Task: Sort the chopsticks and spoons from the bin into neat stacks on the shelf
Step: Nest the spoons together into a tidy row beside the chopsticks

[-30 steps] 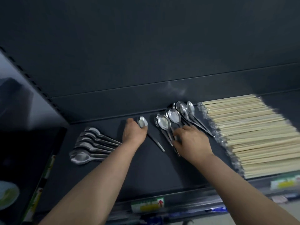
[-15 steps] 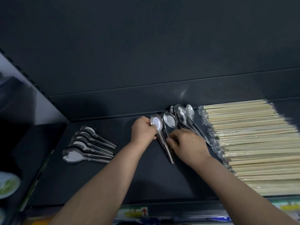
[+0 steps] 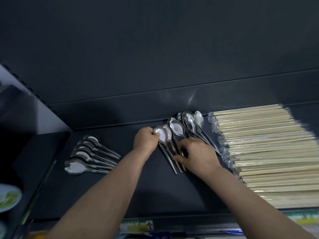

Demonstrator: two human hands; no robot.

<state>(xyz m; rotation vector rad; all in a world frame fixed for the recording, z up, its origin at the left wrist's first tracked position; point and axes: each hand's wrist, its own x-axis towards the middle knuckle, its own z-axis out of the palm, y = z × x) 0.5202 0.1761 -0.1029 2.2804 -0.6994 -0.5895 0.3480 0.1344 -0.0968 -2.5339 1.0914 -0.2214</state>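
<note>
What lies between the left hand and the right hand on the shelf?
In the head view, stacked steel spoons lie there: the left hand grips their bowls, the right hand pinches their handles.

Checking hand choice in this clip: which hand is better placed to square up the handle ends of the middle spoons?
Right. The right hand holds the middle spoons by their handles, near the ends; the left hand grips a bowl at the far end.
</note>
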